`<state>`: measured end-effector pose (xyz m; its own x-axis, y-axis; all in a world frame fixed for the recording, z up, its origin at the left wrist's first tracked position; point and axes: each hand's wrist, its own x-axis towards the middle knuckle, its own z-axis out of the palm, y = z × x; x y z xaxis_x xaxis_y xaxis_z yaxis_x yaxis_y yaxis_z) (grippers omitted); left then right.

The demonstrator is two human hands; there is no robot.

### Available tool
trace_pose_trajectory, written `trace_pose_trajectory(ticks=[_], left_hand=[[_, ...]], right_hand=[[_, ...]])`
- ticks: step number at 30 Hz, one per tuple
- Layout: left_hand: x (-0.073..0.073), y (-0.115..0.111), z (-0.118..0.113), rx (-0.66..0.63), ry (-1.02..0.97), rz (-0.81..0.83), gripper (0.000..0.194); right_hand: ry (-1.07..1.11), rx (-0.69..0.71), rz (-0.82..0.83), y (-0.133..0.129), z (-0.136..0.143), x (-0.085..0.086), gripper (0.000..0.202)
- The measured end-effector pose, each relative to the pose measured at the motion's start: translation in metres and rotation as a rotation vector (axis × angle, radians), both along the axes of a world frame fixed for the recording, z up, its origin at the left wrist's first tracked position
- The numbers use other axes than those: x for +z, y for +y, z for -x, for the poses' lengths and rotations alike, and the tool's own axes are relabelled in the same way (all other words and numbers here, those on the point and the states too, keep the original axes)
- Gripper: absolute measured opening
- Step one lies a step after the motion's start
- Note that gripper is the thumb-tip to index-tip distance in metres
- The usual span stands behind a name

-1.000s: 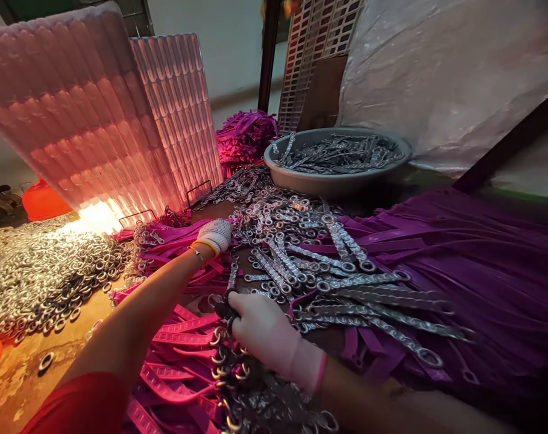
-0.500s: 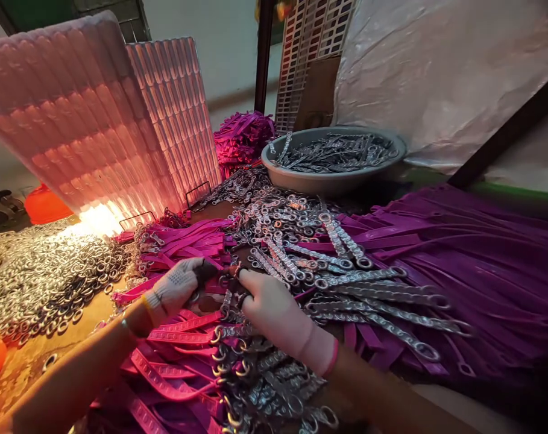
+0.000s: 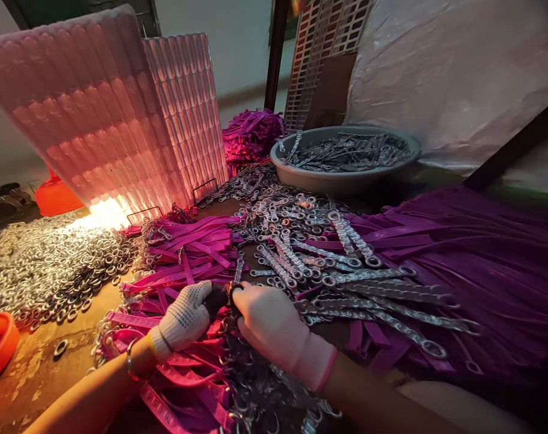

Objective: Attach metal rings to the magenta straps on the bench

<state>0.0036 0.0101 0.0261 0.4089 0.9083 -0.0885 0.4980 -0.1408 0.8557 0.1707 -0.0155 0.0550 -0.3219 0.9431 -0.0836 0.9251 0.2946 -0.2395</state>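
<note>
My left hand (image 3: pixel 187 316), in a white dotted glove with dark fingertips, is closed at the centre, its fingertips meeting those of my right hand (image 3: pixel 271 322). The right hand, in a pale glove with a pink cuff, is pinched round a small dark ring; a short metal chain strip (image 3: pixel 239 267) rises just behind the fingertips. What the left fingers grip is hidden. Below the hands lie pink straps (image 3: pixel 178 367) with metal hooks and chain pieces. More pink straps (image 3: pixel 196 241) lie behind them, and chain strips with ring ends (image 3: pixel 368 276) spread to the right.
A grey basin (image 3: pixel 346 181) of metal pieces stands behind. Purple straps (image 3: pixel 481 259) cover the right side. At left are a heap of metal rings (image 3: pixel 52 265), an orange container (image 3: pixel 5 349) and a loose ring (image 3: pixel 61 348). Ribbed translucent panels (image 3: pixel 97 108) stand at the back left.
Both hands have moved down and stay together. The metal strip behind the fingertips now stands out above them. The whole view has shifted slightly, with the surroundings further right.
</note>
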Motion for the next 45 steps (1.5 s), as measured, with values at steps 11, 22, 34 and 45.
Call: trace_pose_trajectory(ticks=[11, 22, 34, 45], left_hand=[[-0.010, -0.003, 0.004, 0.063, -0.166, 0.283, 0.026], [-0.026, -0.001, -0.008, -0.150, -0.230, 0.198, 0.019], [0.057, 0.020, 0.143, 0.072, 0.644, -0.340, 0.034], [0.023, -0.005, 0.102, -0.079, 0.528, -0.353, 0.041]], right_hand=[[0.101, -0.021, 0.080, 0.008, 0.000, -0.008, 0.029], [-0.100, 0.140, 0.006, -0.003, 0.004, -0.023, 0.022], [0.067, 0.145, -0.114, 0.037, -0.011, -0.021, 0.026], [-0.100, 0.281, 0.026, 0.039, -0.009, -0.033, 0.026]])
